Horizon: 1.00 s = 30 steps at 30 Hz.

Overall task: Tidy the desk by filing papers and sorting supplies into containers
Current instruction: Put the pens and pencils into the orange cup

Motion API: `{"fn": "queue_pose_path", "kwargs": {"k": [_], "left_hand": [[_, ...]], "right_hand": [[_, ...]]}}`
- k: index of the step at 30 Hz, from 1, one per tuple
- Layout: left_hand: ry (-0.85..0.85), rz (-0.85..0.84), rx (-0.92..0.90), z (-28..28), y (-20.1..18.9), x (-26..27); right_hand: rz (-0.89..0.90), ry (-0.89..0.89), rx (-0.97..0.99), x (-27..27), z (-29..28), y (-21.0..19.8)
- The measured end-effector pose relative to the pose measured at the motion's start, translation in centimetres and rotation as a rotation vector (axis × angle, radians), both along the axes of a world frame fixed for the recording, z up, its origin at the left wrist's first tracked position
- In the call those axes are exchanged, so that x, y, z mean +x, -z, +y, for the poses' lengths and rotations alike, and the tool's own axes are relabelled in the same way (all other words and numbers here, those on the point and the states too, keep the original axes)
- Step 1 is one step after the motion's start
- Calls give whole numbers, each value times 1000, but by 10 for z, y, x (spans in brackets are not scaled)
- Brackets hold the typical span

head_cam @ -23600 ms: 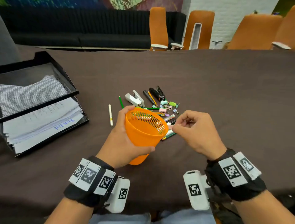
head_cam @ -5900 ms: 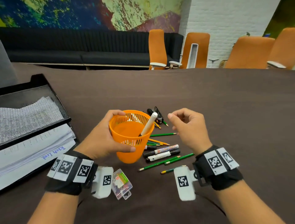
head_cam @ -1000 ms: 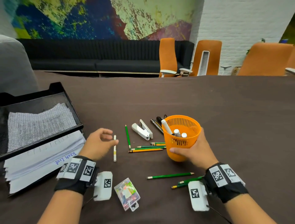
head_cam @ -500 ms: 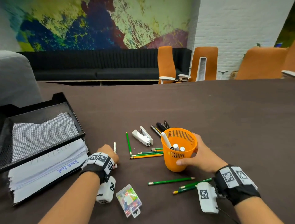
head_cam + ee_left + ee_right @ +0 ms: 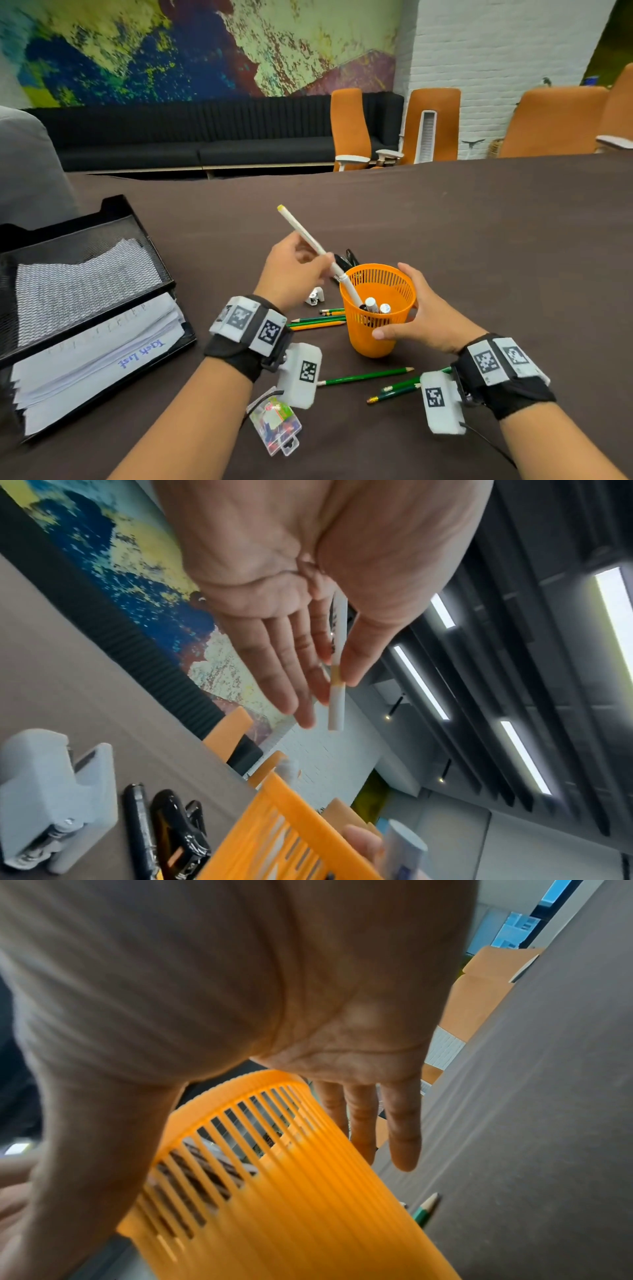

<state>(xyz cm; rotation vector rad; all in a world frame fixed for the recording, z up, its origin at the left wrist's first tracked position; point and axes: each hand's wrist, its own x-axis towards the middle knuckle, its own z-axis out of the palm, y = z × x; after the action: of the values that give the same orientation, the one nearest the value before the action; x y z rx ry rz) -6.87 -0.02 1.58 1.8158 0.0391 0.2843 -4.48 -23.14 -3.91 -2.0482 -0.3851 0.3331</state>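
An orange slotted cup [image 5: 378,329] stands on the brown table with several white markers upright inside. My right hand [image 5: 416,310] grips it, thumb on the near wall and fingers round the far side; the right wrist view shows the cup [image 5: 274,1177] under my palm. My left hand [image 5: 308,253] is raised just left of the cup's rim and pinches a long white pen [image 5: 301,229]. The pen slants down toward the rim. In the left wrist view the white pen [image 5: 337,653] sits between thumb and forefinger, with the other fingers straight.
Green and yellow pencils [image 5: 318,322] lie left of the cup, more green pencils [image 5: 364,376] in front of it. A white stapler [image 5: 315,295] and black pens [image 5: 344,260] lie behind my left hand. A clear clip box [image 5: 275,423] sits near me. A black mesh tray [image 5: 102,219] with papers [image 5: 96,349] stands at left.
My left hand has picked the white pen up off the table and lifted it to the right, up to the cup's rim. My right hand still holds the cup.
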Motion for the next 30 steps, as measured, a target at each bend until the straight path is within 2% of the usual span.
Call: {"fn": "queue_pose_path", "kwargs": {"k": [3, 6, 11, 16, 21, 24, 30], "left_hand": [[-71, -87, 88, -14, 8, 11], [-107, -67, 188, -22, 12, 20], [39, 57, 482, -30, 13, 24], [215, 117, 329, -25, 4, 21], [58, 66, 399, -22, 16, 27], [34, 62, 457, -22, 19, 27], [17, 56, 377, -17, 19, 29]], "right_hand": [[-2, 0, -4, 0, 0, 0], [-6, 2, -1, 2, 0, 2], [-13, 4, 4, 4, 0, 4], [4, -6, 25, 5, 0, 5], [-10, -9, 21, 3, -1, 4], [-21, -17, 14, 3, -1, 4], [-26, -19, -3, 7, -1, 7]]}}
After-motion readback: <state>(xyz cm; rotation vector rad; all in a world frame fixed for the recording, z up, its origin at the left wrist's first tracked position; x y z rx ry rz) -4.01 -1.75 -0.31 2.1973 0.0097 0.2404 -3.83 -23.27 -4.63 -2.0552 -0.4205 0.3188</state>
